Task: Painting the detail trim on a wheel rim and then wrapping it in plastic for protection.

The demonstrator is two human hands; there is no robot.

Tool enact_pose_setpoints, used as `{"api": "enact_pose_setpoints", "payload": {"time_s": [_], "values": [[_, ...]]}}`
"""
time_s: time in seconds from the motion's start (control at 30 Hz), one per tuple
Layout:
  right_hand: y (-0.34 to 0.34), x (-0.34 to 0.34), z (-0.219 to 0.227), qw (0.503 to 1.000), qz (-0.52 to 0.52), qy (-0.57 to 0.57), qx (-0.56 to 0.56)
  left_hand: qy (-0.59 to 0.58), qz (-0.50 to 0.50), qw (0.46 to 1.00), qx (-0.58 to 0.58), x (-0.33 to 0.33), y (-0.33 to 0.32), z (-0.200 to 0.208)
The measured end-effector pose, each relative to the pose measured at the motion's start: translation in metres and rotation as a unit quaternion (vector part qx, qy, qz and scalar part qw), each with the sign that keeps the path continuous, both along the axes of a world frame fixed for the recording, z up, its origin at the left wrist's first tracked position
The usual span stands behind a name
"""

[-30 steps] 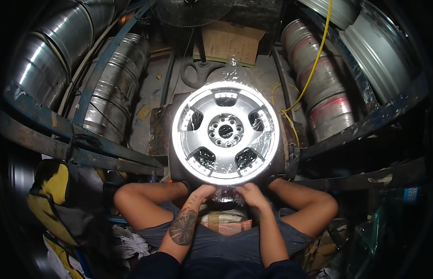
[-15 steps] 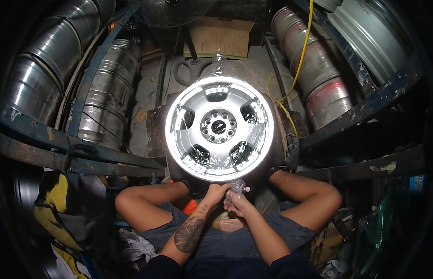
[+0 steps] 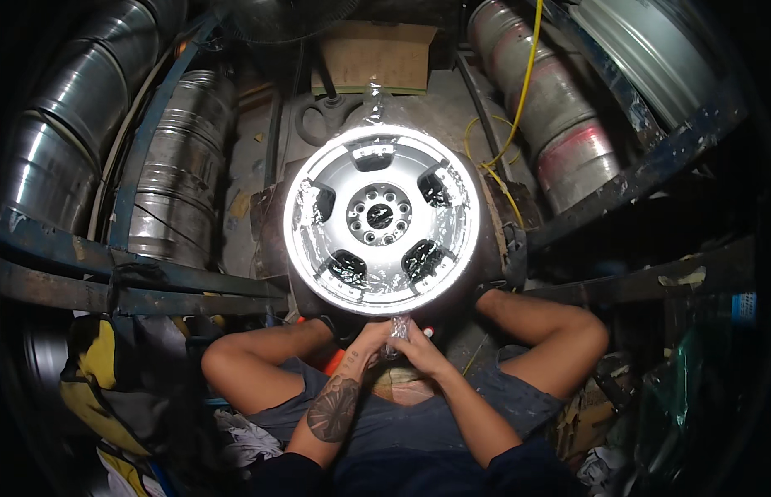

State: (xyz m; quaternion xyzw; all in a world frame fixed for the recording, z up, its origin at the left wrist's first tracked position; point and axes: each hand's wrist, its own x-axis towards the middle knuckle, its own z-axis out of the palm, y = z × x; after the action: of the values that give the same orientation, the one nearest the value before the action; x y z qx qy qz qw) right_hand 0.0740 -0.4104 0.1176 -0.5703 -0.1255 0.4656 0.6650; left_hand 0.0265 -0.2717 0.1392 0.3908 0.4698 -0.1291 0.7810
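A silver alloy wheel rim (image 3: pixel 392 181) lies face up between my knees, with clear plastic film (image 3: pixel 429 265) stretched over its spokes and holes. A twisted tuft of film sticks out from its far edge. At the near edge the loose film is bunched into a tail (image 3: pixel 398 329). My left hand (image 3: pixel 372 336) is closed on the left side of this bunch, some of its fingers hidden underneath. My right hand (image 3: pixel 420 351) grips the same bunch from the right, thumb along it. Both hands sit close together, just below the rim.
Metal racks with stacked wheel barrels (image 3: pixel 175 195) stand on the left, and more barrels (image 3: pixel 577 157) on the right. A yellow hose (image 3: pixel 530 79) hangs at the right. Behind the rim are a cardboard box (image 3: pixel 373 58) and a fan (image 3: pixel 287 16).
My right hand has moved up and turned, from below the film tail to gripping its side. The film bunch is now drawn narrower between both hands. The whole view has shifted slightly.
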Motion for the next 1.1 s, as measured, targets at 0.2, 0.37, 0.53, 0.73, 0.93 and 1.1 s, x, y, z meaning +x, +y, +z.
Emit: {"api": "enact_pose_setpoints", "payload": {"time_s": [0.2,0.37,0.53,0.73,0.93,1.1], "values": [[0.012,0.02,0.022,0.989,0.075,-0.075,-0.106,-0.035,0.033,0.997,0.063,-0.009,0.01,-0.013],[0.022,0.015,0.0,0.831,-0.163,0.508,0.157,-0.145,0.048,0.975,-0.164,-0.004,0.008,0.031],[0.032,-0.004,0.012,0.876,-0.109,0.469,-0.017,-0.15,-0.05,0.979,-0.128,-0.019,0.026,0.007],[0.033,-0.031,0.029,0.94,-0.137,-0.226,-0.216,-0.102,-0.04,0.935,0.338,-0.019,0.028,-0.024],[0.019,-0.029,0.042,0.821,-0.136,-0.488,-0.262,-0.024,-0.158,0.882,0.443,-0.004,-0.002,-0.008],[0.019,-0.003,0.036,0.899,-0.068,-0.358,-0.244,-0.153,0.071,0.984,0.061,-0.018,0.023,0.001]]}}
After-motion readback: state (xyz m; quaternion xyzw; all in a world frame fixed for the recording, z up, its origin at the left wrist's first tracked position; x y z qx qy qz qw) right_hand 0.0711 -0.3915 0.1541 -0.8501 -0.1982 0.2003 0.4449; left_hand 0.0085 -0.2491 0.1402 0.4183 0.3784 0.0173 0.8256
